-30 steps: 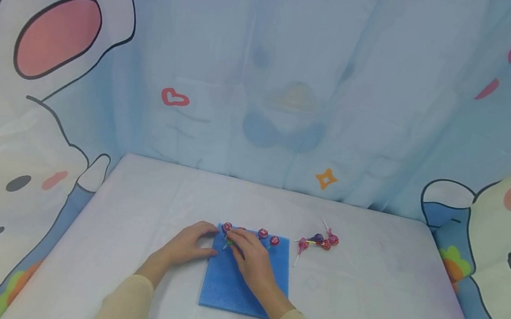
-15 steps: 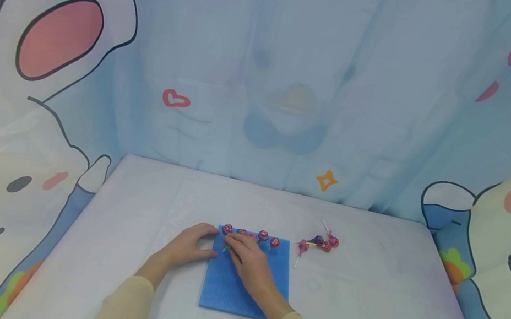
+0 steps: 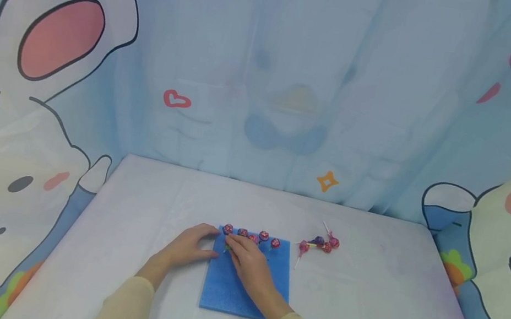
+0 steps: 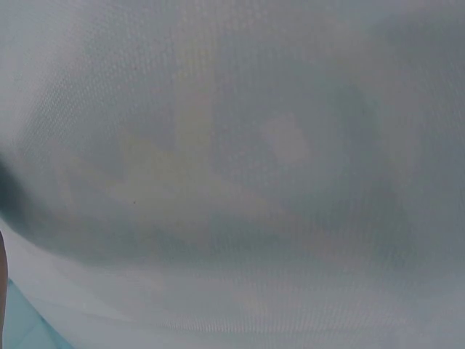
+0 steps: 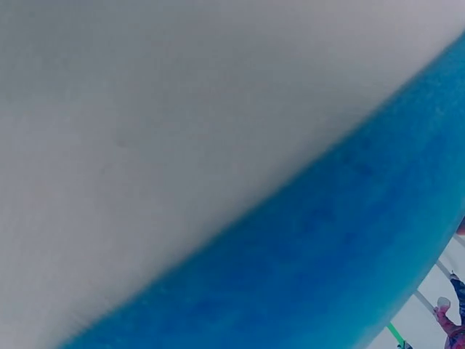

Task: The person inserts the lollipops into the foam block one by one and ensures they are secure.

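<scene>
A blue foam board [image 3: 237, 290] lies on the table in the head view. Several lollipops, one of them at the far left corner [image 3: 227, 228], stand along its far edge. My right hand [image 3: 252, 265] reaches over the board, and its fingertips pinch a lollipop whose green part [image 3: 227, 247] shows just below them; the rest is covered by the fingers. My left hand [image 3: 191, 244] rests at the board's left edge, thumb and fingers apart and touching it. In the right wrist view the foam board [image 5: 290, 254] crosses the frame, with lollipops [image 5: 454, 327] at the lower right corner.
A small pile of loose lollipops [image 3: 319, 243] lies on the white tabletop [image 3: 365, 288] to the right of the board. A printed curtain [image 3: 298, 77] hangs behind the table. The left wrist view holds mostly blurred pale cloth [image 4: 232, 145].
My right hand has sunk slightly toward the board, and more lollipop heads show behind its fingers. The left hand has stayed at the board's edge.
</scene>
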`<state>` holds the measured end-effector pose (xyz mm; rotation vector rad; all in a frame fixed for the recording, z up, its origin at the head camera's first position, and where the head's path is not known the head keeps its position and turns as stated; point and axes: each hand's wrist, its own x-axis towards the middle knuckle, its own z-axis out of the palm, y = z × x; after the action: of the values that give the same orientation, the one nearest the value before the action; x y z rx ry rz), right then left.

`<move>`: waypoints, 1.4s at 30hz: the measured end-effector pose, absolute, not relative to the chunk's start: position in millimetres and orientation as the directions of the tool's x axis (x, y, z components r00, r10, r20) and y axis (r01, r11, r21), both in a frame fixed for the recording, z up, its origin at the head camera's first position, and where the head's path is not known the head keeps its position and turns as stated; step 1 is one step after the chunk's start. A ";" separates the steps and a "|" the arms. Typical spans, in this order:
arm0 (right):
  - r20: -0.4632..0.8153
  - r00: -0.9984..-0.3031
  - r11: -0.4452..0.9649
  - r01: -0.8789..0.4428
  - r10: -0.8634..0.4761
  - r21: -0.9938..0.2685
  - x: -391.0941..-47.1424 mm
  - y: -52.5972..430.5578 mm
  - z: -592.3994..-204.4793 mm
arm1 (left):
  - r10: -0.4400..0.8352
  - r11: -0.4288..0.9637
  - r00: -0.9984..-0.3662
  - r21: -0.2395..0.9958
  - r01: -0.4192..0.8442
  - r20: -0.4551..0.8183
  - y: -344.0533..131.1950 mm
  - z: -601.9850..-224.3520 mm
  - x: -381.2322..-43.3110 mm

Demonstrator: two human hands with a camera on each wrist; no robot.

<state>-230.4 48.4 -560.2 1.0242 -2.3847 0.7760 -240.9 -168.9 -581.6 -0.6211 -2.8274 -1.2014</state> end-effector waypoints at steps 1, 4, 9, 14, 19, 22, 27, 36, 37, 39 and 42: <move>0.573 -0.636 0.576 -0.754 -0.518 -0.316 -230.0 48.5 -559.9 | 0.354 0.630 -0.922 0.689 0.360 0.158 -168.9 -581.8 -240.9; 0.569 -0.636 0.587 -0.751 -0.522 -0.301 -229.3 48.7 -559.7 | 0.353 0.634 -0.922 0.685 0.359 0.157 -168.8 -581.7 -240.6; 0.568 -0.630 0.595 -0.753 -0.530 -0.281 -228.5 49.1 -559.1 | 0.352 0.637 -0.923 0.682 0.359 0.157 -168.6 -581.4 -240.6; 0.554 -0.638 0.598 -0.749 -0.535 -0.285 -228.3 48.8 -559.0 | 0.349 0.640 -0.924 0.680 0.357 0.156 -168.7 -581.2 -240.4; 0.545 -0.644 0.596 -0.747 -0.537 -0.295 -227.3 48.9 -558.1 | 0.350 0.636 -0.923 0.684 0.357 0.157 -169.2 -580.7 -240.5; 0.544 -0.649 0.584 -0.746 -0.532 -0.319 -226.3 50.7 -557.0 | 0.354 0.632 -0.921 0.684 0.364 0.163 -169.5 -581.2 -240.9; 0.575 -0.651 0.564 -0.744 -0.495 -0.357 -224.9 57.5 -553.8 | 0.373 0.637 -0.912 0.667 0.385 0.171 -169.8 -581.6 -241.8; 0.645 -0.682 0.556 -0.703 -0.346 -0.444 -229.3 84.3 -545.2 | 0.395 0.637 -0.901 0.653 0.409 0.179 -171.0 -581.3 -243.3; 0.625 -0.710 0.565 -0.675 -0.324 -0.475 -229.7 88.7 -544.1 | 0.396 0.637 -0.900 0.652 0.412 0.182 -171.2 -581.8 -243.2; 0.576 -0.775 0.578 -0.603 -0.261 -0.550 -230.9 97.7 -543.1 | 0.396 0.633 -0.898 0.652 0.419 0.192 -171.4 -582.1 -243.0; 0.468 -0.871 0.578 -0.461 -0.148 -0.673 -234.3 111.9 -542.8 | 0.394 0.618 -0.897 0.664 0.420 0.201 -171.7 -582.1 -242.5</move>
<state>-234.3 111.9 -542.8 0.4938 -2.4507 1.1969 -242.5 -171.7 -582.1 -0.7029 -2.7939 -1.1608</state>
